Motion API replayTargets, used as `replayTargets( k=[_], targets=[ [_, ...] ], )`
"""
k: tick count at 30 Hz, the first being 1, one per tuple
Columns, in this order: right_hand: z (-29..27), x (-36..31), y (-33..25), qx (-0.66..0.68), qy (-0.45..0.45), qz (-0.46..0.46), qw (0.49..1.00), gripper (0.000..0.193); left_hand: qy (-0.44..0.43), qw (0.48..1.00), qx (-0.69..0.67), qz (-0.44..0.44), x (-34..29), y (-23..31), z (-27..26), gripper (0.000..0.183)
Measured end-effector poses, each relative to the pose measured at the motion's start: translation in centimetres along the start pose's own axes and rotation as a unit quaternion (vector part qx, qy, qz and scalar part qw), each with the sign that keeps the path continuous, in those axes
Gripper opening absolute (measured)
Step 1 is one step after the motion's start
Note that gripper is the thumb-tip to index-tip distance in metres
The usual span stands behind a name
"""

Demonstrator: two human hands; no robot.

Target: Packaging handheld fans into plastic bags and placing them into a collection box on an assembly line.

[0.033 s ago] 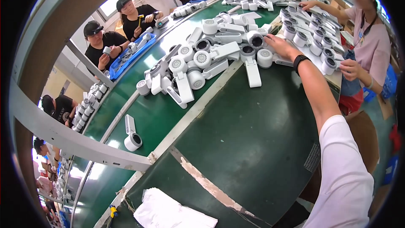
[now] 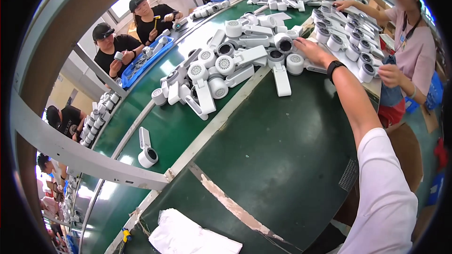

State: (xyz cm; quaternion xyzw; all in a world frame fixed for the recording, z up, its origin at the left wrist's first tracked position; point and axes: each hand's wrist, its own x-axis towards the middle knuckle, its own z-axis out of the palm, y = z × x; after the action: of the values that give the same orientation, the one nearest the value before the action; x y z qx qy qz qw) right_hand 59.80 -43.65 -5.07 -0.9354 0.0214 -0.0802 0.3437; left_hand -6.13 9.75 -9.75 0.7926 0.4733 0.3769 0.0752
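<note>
My right hand [image 2: 311, 51] reaches forward with a black band on the wrist. Its curled fingers are at the rim of a white handheld fan [image 2: 284, 45] with a round, dark-faced head, on the right edge of a pile. Part of the grip is hidden. Around it lie many similar fans, some with slotted round grilles. Just below my fingers, one fan [image 2: 282, 81] rests with its flat handle toward me, and another round head [image 2: 295, 64] stands beside it. My left hand is out of view.
A lone fan [image 2: 148, 153] lies on the green belt [image 2: 188, 127]. Near me are a white cloth bag [image 2: 193, 235] and a yellow-handled tool [image 2: 125, 236]. A grey metal frame [image 2: 89, 160] crosses the left. At right, a co-worker [image 2: 414, 61] handles fans lined up on a board [image 2: 351, 66].
</note>
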Motion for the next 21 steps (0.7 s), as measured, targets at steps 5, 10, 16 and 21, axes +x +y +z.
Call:
replayTargets(
  k=[5,10,16,21],
  targets=[
    [2.3,-2.6,-2.1,-0.019,0.026,-0.018,0.999,0.095,-0.031,0.999,-0.004,0.014,-0.3,-2.1,0.7,0.020],
    [3.5,-7.2,-4.9,-0.006,0.038,-0.045,0.998,0.096,-0.060,0.989,-0.137,-0.015,-0.1,0.6,0.5,0.021],
    [7.4,-14.7,-10.8,0.010,-0.022,-0.085,0.996,0.086,-0.037,0.993,-0.101,0.040,0.4,3.0,-0.6,0.021],
    [9.4,-22.4,-16.1,-0.005,-0.057,-0.136,0.989,0.088,-0.009,0.984,-0.156,0.086,0.4,2.3,-0.1,0.017]
  ],
)
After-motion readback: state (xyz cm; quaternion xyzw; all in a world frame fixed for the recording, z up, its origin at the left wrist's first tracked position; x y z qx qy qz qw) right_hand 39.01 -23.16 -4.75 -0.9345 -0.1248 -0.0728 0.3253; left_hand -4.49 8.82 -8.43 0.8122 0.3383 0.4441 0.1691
